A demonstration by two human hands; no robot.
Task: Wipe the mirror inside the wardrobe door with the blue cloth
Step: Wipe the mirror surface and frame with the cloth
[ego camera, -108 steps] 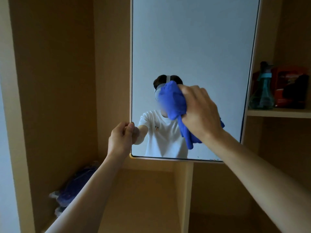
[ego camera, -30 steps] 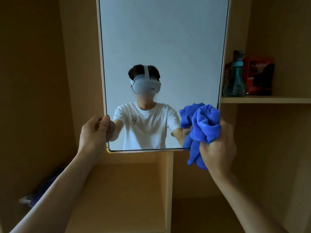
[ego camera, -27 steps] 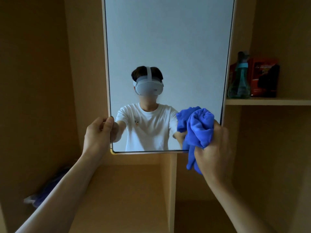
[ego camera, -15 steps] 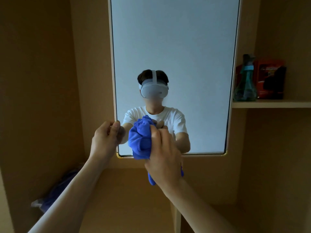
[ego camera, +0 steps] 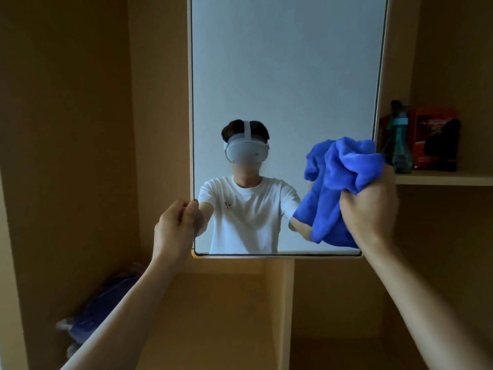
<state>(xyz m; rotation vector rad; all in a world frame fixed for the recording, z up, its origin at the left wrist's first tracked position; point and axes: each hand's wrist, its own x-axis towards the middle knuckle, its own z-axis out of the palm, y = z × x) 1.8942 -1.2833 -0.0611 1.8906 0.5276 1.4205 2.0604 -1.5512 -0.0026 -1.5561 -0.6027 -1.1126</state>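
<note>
The cloth (ego camera: 338, 188) now sits at the lower right of the mirror (ego camera: 285, 89), bunched in the right hand (ego camera: 370, 209), whose fingers are curled tight round a wad of it while a loose fold hangs down toward the bottom edge. Half a second ago that same wad was at the lower left corner, just beside the left hand (ego camera: 174, 231); half a second before that it was at the lower right again. So the hand is sweeping side to side across the bottom band of the glass, and this is the right-hand end of a stroke, with the cloth overlapping the mirror's right edge. The cloth looks pressed to the glass, its reflection meeting it directly, though the contact itself is hidden behind the wad. The left hand has not shifted: thumb and curled fingers pinch the mirror's left edge low down, steadying the door against the push of the wiping. Some seconds back the cloth was nearer mid-glass, so the work seems to have moved downward, and the task is probably well along; whether the upper glass is clean cannot be read here. On the shelf (ego camera: 442, 178) at the right of the frame stand a bottle (ego camera: 398, 140) and a red box (ego camera: 432, 140), close to the stroke's end.
</note>
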